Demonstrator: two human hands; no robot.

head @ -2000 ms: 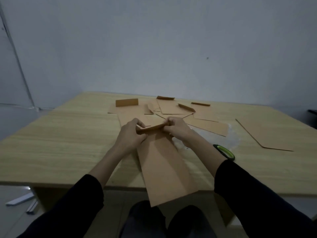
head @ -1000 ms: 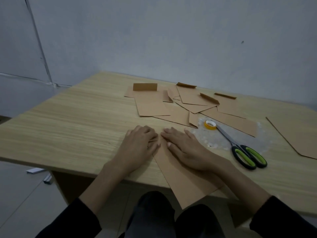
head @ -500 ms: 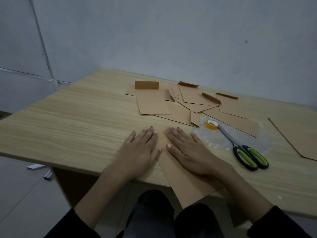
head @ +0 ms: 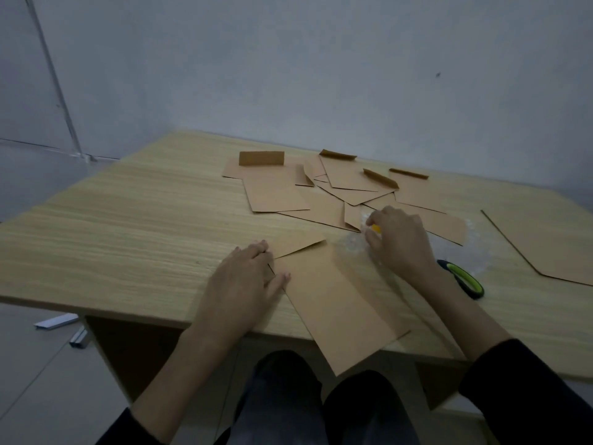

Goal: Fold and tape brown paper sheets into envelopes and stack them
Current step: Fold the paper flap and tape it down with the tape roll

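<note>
Brown sheet point(head: 337, 303) runs diagonally, far end leftward; left hand point(head: 240, 284) presses it flat, right hand point(head: 401, 239) grips tape roll point(head: 374, 228)

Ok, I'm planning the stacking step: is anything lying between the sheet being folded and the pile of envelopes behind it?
Nothing visible does: bare table separates the sheet from the envelopes. The right hand, holding the tape roll, sits off to the right; the left hand presses the sheet's fold.
</note>
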